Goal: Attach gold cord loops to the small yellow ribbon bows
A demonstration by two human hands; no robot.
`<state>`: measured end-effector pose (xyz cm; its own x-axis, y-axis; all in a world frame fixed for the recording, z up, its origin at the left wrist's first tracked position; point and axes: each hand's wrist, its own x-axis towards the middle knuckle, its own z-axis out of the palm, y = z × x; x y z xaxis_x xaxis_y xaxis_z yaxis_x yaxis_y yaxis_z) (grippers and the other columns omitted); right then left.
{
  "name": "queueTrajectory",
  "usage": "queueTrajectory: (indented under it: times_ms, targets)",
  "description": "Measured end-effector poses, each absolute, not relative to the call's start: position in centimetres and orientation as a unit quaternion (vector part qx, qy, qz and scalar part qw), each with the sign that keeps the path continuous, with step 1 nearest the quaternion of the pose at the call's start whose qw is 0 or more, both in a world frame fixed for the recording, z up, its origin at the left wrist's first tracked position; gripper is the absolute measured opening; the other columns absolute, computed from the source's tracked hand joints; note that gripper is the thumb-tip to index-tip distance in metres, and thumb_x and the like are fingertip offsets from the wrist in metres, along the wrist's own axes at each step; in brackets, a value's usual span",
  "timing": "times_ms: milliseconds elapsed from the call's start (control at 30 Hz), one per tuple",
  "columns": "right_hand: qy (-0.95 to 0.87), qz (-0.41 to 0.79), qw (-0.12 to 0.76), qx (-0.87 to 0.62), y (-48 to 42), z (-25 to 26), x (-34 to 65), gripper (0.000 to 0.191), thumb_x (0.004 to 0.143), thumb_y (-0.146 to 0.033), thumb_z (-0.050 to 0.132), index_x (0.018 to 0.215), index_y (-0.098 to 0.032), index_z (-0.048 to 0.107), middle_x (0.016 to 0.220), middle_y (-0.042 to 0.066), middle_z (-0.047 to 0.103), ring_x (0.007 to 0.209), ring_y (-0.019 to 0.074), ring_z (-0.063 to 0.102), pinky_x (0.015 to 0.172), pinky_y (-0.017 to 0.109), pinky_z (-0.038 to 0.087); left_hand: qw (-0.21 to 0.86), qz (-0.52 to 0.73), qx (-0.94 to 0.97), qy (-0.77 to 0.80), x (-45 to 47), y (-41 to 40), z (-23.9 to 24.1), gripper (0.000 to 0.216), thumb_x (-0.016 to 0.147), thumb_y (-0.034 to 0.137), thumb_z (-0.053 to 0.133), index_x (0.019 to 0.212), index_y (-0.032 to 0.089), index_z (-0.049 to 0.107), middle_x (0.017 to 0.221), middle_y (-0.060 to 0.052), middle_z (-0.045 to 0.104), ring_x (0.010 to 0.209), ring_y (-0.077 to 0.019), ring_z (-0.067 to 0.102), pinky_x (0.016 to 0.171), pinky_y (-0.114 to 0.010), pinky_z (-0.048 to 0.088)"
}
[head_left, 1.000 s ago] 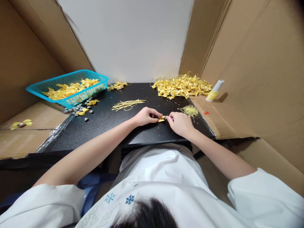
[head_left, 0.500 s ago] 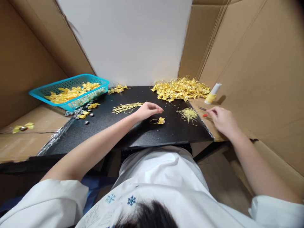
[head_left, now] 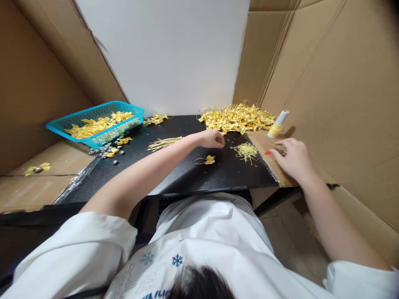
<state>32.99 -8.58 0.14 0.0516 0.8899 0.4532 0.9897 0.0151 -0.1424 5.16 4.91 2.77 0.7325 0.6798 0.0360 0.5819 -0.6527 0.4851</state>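
Observation:
A small yellow ribbon bow with a gold loop lies on the black table, and neither hand is touching it. My left hand is stretched past it, fingers curled, at the near edge of the big pile of yellow bows; what it grips is hidden. My right hand rests on the cardboard to the right of the table, fingers closed around small red-handled scissors. A heap of gold thread trimmings lies between the two hands.
A teal basket of yellow ribbon pieces stands at the back left, with silver beads scattered in front. Cut gold threads lie mid-table. A white spool of yellow thread stands at the right. Cardboard walls close in both sides.
Both hands let go of the bow, which now lies on the table. My left hand reached forward to the bow pile. My right hand moved right and took hold of the scissors.

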Motion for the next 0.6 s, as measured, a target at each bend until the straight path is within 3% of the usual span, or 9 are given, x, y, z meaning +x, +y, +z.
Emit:
queueTrajectory:
  times_ms: [67,167,267,400,500,600]
  targets:
    - [-0.764,-0.054,0.233,-0.6,-8.5,0.9,28.9,0.027,0.088,-0.035,0.057,0.106,-0.017,0.067,0.111,0.012,0.065,0.107,0.0252,0.056,0.094,0.038,0.043,0.231,0.056,0.893,0.381,1.4,4.5,2.6,0.012,0.064,0.025,0.07,0.075,0.021,0.075,0.071,0.001,0.07,0.065,-0.0129,0.059,0.064,-0.021,0.042]
    - [-0.841,0.018,0.21,-0.497,-6.9,1.8,22.5,0.023,0.092,-0.033,0.053,0.101,-0.019,0.069,0.107,0.008,0.068,0.101,0.0199,0.059,0.092,0.033,0.043,0.25,0.08,0.874,0.409,-3.1,3.0,2.2,0.013,0.067,0.029,0.069,0.074,0.02,0.074,0.067,0.001,0.069,0.06,-0.0111,0.057,0.056,-0.02,0.038]
    - [-0.882,0.049,0.124,-0.452,-3.9,2.2,18.3,0.019,0.088,-0.026,0.059,0.101,-0.019,0.071,0.107,0.006,0.069,0.1,0.018,0.06,0.088,0.027,0.043,0.285,0.108,0.858,0.413,-5.1,0.9,1.7,0.017,0.069,0.035,0.069,0.073,0.019,0.073,0.068,-0.001,0.07,0.059,-0.0118,0.057,0.055,-0.022,0.039]
    - [-0.899,0.077,0.037,-0.429,-1.4,2.0,16.8,0.014,0.081,-0.017,0.063,0.089,-0.019,0.074,0.093,0.004,0.071,0.082,0.0139,0.062,0.071,0.021,0.041,0.282,0.13,0.853,0.419,-5.1,-0.9,1.1,0.02,0.072,0.037,0.066,0.077,0.018,0.072,0.069,-0.002,0.07,0.06,-0.012,0.056,0.054,-0.022,0.039]
    - [-0.897,0.072,0.059,-0.432,-1.3,1.4,17.0,0.015,0.08,-0.011,0.059,0.082,-0.017,0.073,0.085,0.004,0.069,0.077,0.013,0.06,0.07,0.021,0.04,0.302,0.154,0.837,0.43,-4.8,-0.7,0.7,0.016,0.072,0.031,0.064,0.076,0.017,0.07,0.07,-0.002,0.07,0.062,-0.0124,0.058,0.056,-0.022,0.041]
    - [-0.88,0.079,0.172,-0.436,-1.2,0.7,17.1,0.014,0.084,-0.012,0.056,0.084,-0.014,0.07,0.087,0.005,0.068,0.078,0.0126,0.059,0.073,0.021,0.041,0.365,0.202,0.782,0.463,-4.6,0.1,0.1,0.014,0.07,0.025,0.061,0.079,0.017,0.067,0.071,-0.001,0.07,0.062,-0.0123,0.06,0.058,-0.022,0.044]
